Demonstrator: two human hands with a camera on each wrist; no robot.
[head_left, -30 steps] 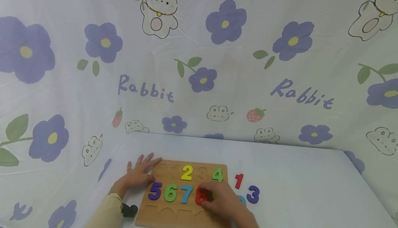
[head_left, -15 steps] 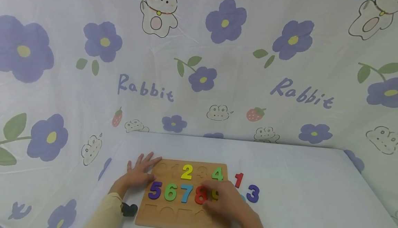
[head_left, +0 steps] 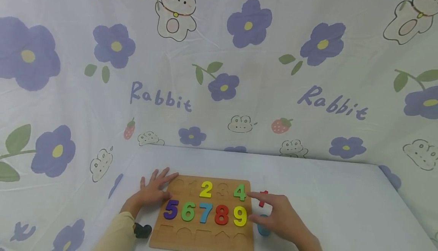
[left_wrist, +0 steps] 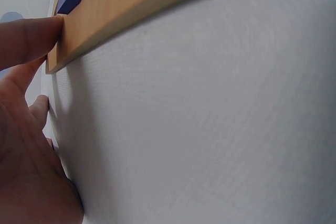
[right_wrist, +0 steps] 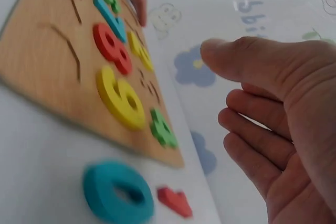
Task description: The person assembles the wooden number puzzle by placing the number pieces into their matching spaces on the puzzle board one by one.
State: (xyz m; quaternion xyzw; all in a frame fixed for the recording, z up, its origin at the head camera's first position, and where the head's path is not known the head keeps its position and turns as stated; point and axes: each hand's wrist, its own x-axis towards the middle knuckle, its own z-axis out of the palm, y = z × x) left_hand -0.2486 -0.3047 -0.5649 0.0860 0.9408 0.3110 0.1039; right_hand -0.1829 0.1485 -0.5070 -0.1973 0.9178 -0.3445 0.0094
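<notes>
My left hand (head_left: 152,192) lies spread at the upper left corner of a wooden number puzzle board (head_left: 159,222), thumb at its left edge. In the right wrist view my right hand (right_wrist: 289,108) holds nothing, thumb apart from the loosely bent fingers. It hovers just right of the board, beside the yellow 9 (head_left: 240,216) and green 4 (head_left: 240,192). Under it on the table are a red 1 (right_wrist: 175,201) and a blue 0 (right_wrist: 97,192). A red 8 (head_left: 221,215) sits left of the 9. The purple 3 is hidden behind my right hand.
Also on the board are a yellow 2 (head_left: 206,189), purple 5 (head_left: 171,209), green 6 (head_left: 188,211) and blue 7 (head_left: 205,212). Vacant recesses show along its top and bottom rows. A dark object (head_left: 142,231) is by my left sleeve. A patterned curtain (head_left: 267,72) hangs behind the white table (head_left: 342,201).
My right hand has let go of the red 8 and moved right, off the board, over the loose numbers. The 8 and 9 now show fully. My left hand has stayed put.
</notes>
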